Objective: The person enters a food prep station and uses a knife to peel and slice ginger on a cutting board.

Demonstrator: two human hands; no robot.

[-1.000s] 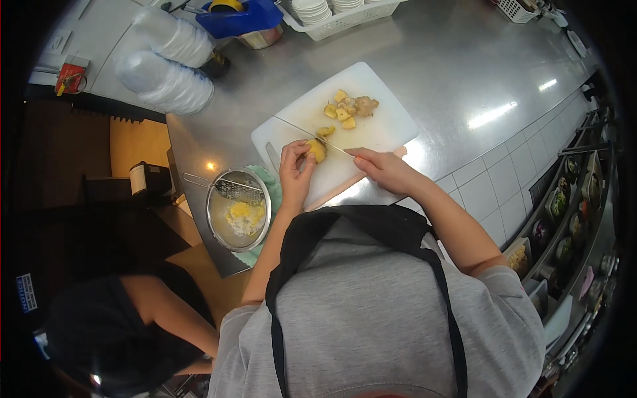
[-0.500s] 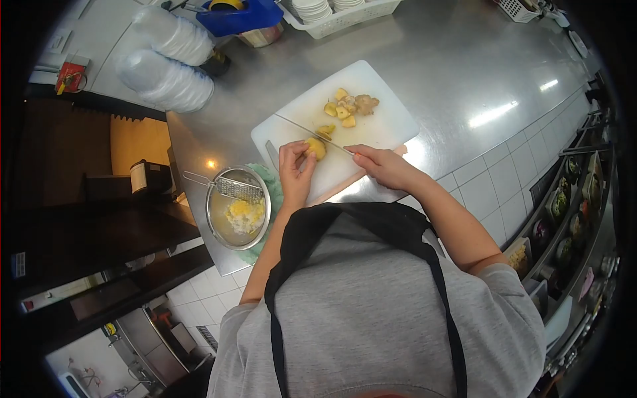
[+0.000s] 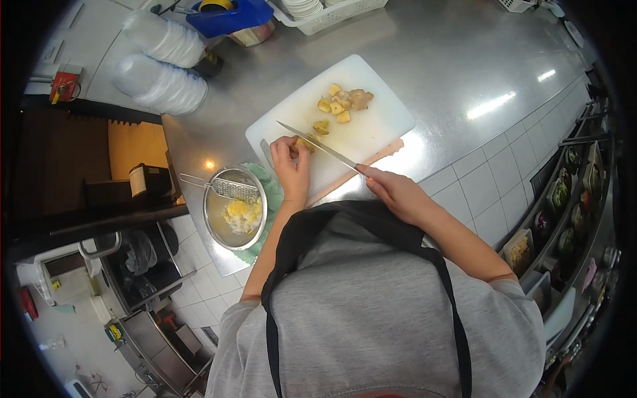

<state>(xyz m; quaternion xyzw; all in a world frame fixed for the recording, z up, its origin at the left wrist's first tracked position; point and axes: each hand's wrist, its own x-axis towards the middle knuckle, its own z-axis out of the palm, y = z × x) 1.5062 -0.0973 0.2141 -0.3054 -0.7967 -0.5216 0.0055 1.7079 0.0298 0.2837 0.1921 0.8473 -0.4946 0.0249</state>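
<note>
My left hand (image 3: 292, 161) grips a yellow ginger piece (image 3: 304, 143) at the near left side of the white cutting board (image 3: 361, 132). In my right hand (image 3: 397, 191) is a knife (image 3: 318, 146), its blade pointing up and left across the board, just right of the gripped piece. Cut peel-like bits (image 3: 321, 127) lie beyond the blade. Farther back on the board sit several ginger chunks (image 3: 342, 106) beside a knobbly unpeeled root (image 3: 360, 99). A second blade (image 3: 267, 152) lies at the board's left edge, partly hidden by my left hand.
Left of the board, a metal bowl (image 3: 208, 223) holds a grater (image 3: 237, 190) and grated yellow and white food, on a green cloth (image 3: 273, 179). Plastic-wrapped stacks (image 3: 162, 85), a blue container (image 3: 222, 20) and a white basket (image 3: 332, 16) stand behind. Food trays (image 3: 564, 192) line the right.
My right hand has moved right and nearer my body, drawing the knife off the ginger. My left hand has shifted slightly left with the piece. The other person at lower left has left view.
</note>
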